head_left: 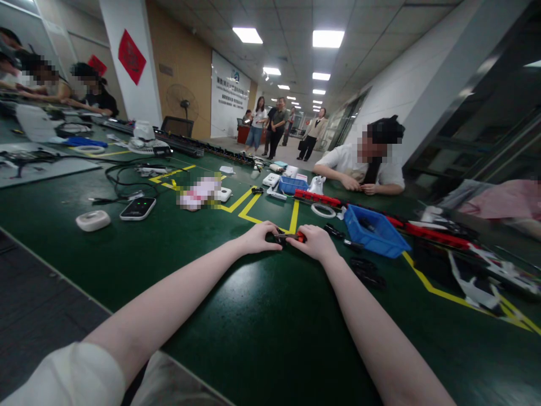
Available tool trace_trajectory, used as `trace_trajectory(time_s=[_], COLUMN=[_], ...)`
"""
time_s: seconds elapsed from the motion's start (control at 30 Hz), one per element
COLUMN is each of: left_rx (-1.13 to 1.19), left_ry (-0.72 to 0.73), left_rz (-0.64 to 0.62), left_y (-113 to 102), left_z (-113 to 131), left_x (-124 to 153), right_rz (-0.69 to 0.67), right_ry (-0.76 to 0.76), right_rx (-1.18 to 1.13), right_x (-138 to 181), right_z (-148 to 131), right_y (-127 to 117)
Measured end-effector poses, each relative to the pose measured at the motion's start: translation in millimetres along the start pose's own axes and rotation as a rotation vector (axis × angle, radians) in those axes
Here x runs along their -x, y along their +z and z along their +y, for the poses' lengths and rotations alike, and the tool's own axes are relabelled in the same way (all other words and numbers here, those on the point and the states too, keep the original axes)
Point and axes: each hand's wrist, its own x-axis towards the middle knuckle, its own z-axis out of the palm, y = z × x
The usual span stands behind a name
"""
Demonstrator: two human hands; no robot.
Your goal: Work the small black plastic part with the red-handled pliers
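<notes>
Both hands meet over the green table, just in front of a yellow tape outline. My right hand (313, 241) is closed around the orange-red handles of a small pair of pliers (300, 237), whose jaws point left. Between the thumb and fingers of my left hand (261, 238) is a small black part (279, 238). The jaws of the pliers reach this part, but whether they grip it cannot be made out. To the right of my right hand lie black parts (333, 230) and a blue bin (374, 231).
A black device with green lights (138, 208) and a white round-cornered case (93, 220) lie at left, near black cables (114, 177). A smaller blue tray (292, 185) and a white tape roll (323, 211) are ahead. Across the table a person (372, 163) works with both hands.
</notes>
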Motion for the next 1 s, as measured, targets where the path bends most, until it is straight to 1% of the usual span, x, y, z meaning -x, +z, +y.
trace_trajectory(time_s=[0.3,0.73,1.0], left_rx=[-0.021,-0.064,-0.059], left_ry=[-0.004,-0.030,-0.087], left_rz=[0.019,-0.014,0.000], left_y=[0,-1,1], left_z=[2,8,11], left_x=[1,2,3], right_rz=[-0.027,-0.014,-0.021], right_ry=[0.047,0.068,0.060], right_rx=[-0.011,0.008,-0.003], right_x=[-1,-1,-1], right_z=[0,0,1], right_y=[1,3,3])
